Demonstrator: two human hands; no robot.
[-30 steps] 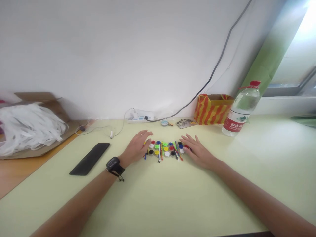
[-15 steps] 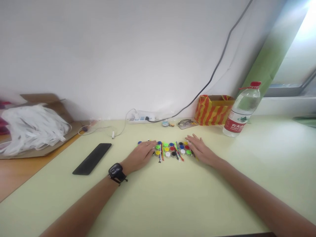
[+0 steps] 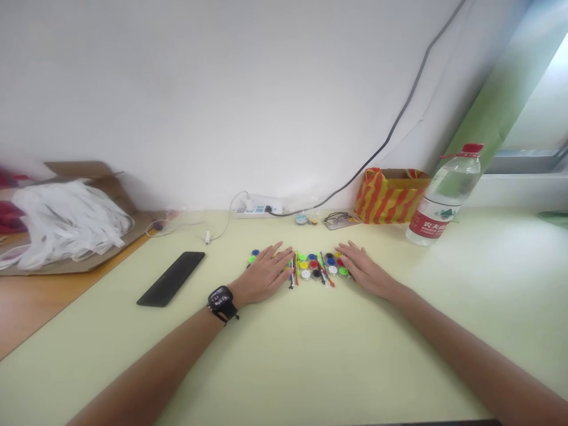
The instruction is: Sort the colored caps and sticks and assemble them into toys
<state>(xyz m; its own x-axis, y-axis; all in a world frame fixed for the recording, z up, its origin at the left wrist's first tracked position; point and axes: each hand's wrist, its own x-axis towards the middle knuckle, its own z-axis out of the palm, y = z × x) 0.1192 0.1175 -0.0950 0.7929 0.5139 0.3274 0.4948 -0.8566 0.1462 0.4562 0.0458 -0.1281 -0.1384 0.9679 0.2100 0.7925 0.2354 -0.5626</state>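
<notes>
Discs (image 3: pixel 313 264) with coloured tops lie in short, close columns on the worktop (image 3: pixel 310 355), nearer the wearer than the power strip (image 3: pixel 258 208) and mostly to its right, with bundles of thin coloured strips (image 3: pixel 294 271) laid between some of the columns. The left hand (image 3: pixel 265 275) shows the biggest change: a second ago it was further out, beside the left end of the inner columns, and now it spreads over the left part of the set, straight in front of the power strip, its fingertips reaching the nearest visible bundle. The outermost discs have come into sight past its far side, while those just inward of it are now largely hidden. The right hand (image 3: pixel 362 271), in front of the power strip and well to its right, has eased outward a little, so a green disc (image 3: pixel 343 272) that was out of sight shows clear. Both hands look released, fingers stretched and somewhat spread, grasping nothing that can be seen; whether the left palm presses on the discs or only hangs above them cannot be told. For the work in hand, the shift seems to mean that the left columns are being covered rather than picked up, while the middle columns, to the right of the power strip, keep their order between the hands.
</notes>
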